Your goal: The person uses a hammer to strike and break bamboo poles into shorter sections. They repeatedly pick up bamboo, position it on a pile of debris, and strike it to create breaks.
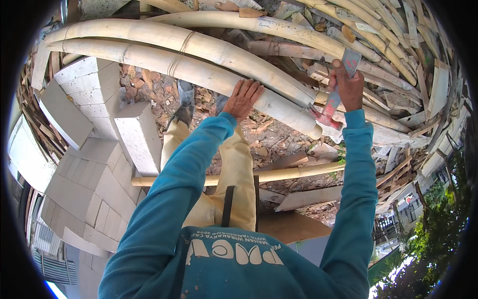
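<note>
Two thick pale bamboo poles (199,70), bound together with cord, lie across the upper view. My left hand (242,97) rests flat on the nearer pole near its cut end, fingers spread. My right hand (347,88) grips the red handle of a cleaver (343,74), whose grey blade points up above the fist, just right of the pole's end. Both arms wear teal sleeves. Below the hands are my legs in cream trousers.
White blocks (94,164) are stacked at the left. A thinner bamboo pole (279,174) lies across the ground by my legs. Wood chips and split bamboo strips (388,45) litter the ground and pile up at the top right. Greenery shows at the lower right.
</note>
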`<act>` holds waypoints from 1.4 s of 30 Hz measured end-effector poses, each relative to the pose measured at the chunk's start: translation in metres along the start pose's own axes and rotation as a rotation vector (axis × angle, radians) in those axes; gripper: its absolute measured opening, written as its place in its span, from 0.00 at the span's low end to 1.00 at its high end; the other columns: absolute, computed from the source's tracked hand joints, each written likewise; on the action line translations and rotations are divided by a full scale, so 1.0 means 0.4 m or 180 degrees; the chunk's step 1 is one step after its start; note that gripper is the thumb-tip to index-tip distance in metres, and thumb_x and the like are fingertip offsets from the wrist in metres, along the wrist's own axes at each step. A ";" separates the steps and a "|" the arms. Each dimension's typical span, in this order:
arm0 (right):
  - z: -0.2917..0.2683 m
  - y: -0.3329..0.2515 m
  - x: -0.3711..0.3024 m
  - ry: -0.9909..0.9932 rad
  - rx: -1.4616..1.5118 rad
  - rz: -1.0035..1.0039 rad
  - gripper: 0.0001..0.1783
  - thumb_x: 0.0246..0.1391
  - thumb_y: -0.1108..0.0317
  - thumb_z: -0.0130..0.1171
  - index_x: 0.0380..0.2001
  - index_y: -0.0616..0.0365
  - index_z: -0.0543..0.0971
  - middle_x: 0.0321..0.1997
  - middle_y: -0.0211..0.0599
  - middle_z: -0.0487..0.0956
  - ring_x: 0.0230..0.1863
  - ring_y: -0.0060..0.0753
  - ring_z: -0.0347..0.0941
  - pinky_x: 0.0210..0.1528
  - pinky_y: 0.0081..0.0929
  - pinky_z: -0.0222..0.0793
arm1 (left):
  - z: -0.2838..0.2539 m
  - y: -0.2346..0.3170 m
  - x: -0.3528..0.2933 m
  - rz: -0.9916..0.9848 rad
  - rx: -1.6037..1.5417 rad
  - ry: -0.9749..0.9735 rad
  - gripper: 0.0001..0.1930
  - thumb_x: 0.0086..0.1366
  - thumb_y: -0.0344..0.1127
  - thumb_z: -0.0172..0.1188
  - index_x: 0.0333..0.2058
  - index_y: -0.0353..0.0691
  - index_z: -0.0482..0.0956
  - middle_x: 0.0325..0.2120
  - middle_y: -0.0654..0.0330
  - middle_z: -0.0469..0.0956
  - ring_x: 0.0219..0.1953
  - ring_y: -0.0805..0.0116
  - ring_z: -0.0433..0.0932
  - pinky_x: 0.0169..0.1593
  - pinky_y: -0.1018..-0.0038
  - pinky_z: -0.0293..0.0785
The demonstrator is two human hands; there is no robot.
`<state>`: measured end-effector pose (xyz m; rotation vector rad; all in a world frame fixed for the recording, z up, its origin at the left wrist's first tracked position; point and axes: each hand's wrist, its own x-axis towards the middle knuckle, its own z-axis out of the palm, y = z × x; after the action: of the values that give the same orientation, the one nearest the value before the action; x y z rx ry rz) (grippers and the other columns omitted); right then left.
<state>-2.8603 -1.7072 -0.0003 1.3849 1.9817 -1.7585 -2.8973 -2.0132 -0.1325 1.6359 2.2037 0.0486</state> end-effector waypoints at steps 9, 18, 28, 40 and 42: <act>0.078 0.155 0.043 -0.0399 -0.0474 0.0369 0.23 0.48 0.48 0.68 0.23 0.58 0.77 0.13 0.25 0.68 0.13 0.18 0.63 0.16 0.21 0.60 | 0.031 -0.007 -0.019 0.0036 -0.0352 -0.0010 0.32 0.57 0.33 0.51 0.63 0.43 0.57 0.60 0.57 0.60 0.63 0.57 0.58 0.68 0.56 0.49; 0.158 0.190 0.104 -0.0586 -0.0537 0.0195 0.20 0.51 0.53 0.64 0.19 0.59 0.76 0.11 0.28 0.70 0.11 0.19 0.65 0.14 0.23 0.60 | 0.046 -0.010 -0.033 0.0117 -0.0201 0.0048 0.33 0.57 0.34 0.52 0.62 0.43 0.57 0.60 0.57 0.60 0.63 0.57 0.59 0.67 0.56 0.51; -0.035 0.079 -0.018 0.1428 0.1063 0.0236 0.19 0.57 0.60 0.57 0.18 0.57 0.66 0.10 0.32 0.65 0.10 0.26 0.62 0.14 0.27 0.61 | 0.065 -0.006 -0.009 0.0126 0.0102 0.0275 0.32 0.61 0.36 0.49 0.65 0.45 0.53 0.64 0.57 0.56 0.65 0.57 0.56 0.68 0.55 0.49; 0.072 0.177 -0.530 0.0826 0.0329 -0.1439 0.06 0.48 0.71 0.60 0.28 0.63 0.75 0.28 0.38 0.77 0.32 0.33 0.74 0.40 0.31 0.71 | -0.086 -0.018 -0.043 -0.0150 -0.0775 -0.0257 0.46 0.52 0.46 0.66 0.66 0.44 0.51 0.65 0.55 0.52 0.68 0.52 0.48 0.70 0.47 0.39; 0.095 0.198 -0.584 0.0814 -0.0081 -0.1472 0.06 0.47 0.71 0.60 0.28 0.62 0.76 0.35 0.42 0.77 0.39 0.40 0.75 0.45 0.36 0.71 | -0.099 -0.032 -0.023 -0.0031 -0.0596 -0.0400 0.46 0.53 0.46 0.66 0.66 0.44 0.51 0.65 0.54 0.52 0.68 0.52 0.48 0.70 0.47 0.39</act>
<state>-2.6904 -1.8704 0.0826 1.2703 2.6257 -1.7844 -2.9197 -2.0176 -0.0967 1.4850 2.0468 0.1412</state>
